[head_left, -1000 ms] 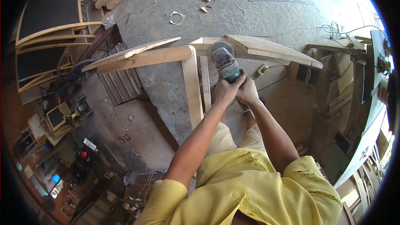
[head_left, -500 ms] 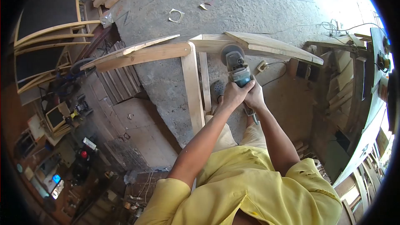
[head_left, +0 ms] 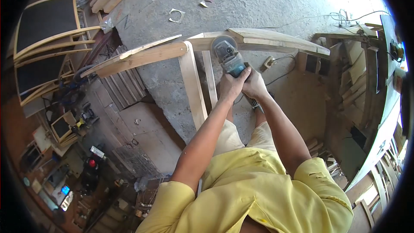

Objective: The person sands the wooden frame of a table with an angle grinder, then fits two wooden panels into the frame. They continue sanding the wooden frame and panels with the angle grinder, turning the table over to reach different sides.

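Note:
Both my hands are wrapped round the body of a teal and grey angle grinder (head_left: 235, 67). My left hand (head_left: 231, 86) grips it from the left, and my right hand (head_left: 255, 85) closes on it from the right, thumbs near the top. The grinder's round disc (head_left: 221, 43) overlaps the wooden rail (head_left: 202, 43) of a frame. A pale upright post (head_left: 192, 86) joins this rail just left of the disc. Loose boards (head_left: 280, 41) lie along the rail on the right, and a thin strip (head_left: 151, 47) rests on the left.
Beyond the frame, paper scraps (head_left: 177, 15) lie on the concrete floor (head_left: 250, 11). A socket block (head_left: 268, 63) with a cable sits right of the grinder. Dark-panelled wooden frames (head_left: 47, 26) lean at left. A bench (head_left: 366, 99) with stacked wood stands at right.
The grinder and both hands have moved left along the rail, and the grinder now tilts more to the left. The whole view has shifted slightly.

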Tool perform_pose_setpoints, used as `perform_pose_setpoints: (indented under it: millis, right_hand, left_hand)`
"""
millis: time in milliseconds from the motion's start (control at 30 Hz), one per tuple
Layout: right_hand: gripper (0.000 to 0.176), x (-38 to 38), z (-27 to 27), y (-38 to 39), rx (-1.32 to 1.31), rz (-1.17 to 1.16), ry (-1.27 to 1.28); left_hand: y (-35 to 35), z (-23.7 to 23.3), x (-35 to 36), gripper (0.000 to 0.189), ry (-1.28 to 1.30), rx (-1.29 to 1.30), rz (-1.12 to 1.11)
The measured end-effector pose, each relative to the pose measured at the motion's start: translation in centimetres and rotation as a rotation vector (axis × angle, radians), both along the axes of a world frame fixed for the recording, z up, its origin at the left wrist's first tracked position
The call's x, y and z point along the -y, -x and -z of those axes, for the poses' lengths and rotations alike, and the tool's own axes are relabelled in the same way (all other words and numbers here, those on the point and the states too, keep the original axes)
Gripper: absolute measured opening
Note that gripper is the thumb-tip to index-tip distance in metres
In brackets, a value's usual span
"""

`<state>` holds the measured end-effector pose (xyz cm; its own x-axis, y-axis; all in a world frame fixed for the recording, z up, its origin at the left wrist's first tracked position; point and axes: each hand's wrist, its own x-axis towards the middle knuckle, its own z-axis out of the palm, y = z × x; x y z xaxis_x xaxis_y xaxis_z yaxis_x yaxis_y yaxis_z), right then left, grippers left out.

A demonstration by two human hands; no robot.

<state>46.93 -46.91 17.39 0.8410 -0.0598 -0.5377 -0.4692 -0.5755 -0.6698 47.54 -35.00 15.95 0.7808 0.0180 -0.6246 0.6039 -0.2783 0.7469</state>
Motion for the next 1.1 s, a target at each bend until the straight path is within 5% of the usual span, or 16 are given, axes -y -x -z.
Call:
perform_pose_setpoints:
  millis: [800, 1100]
  right_hand:
    - [0.056, 8.9, -1.3, 2.2, 0.037, 0.077, -0.022]
    - [0.069, 15.2, 0.1, 4.2, 0.112, 0.149, -0.001]
  left_hand:
    - [1.9, -0.6, 9.6, 0.077, -0.096, -0.003, 0.043]
    - [3.1, -0.1, 15.9, 0.072, 0.047, 0.062, 0.034]
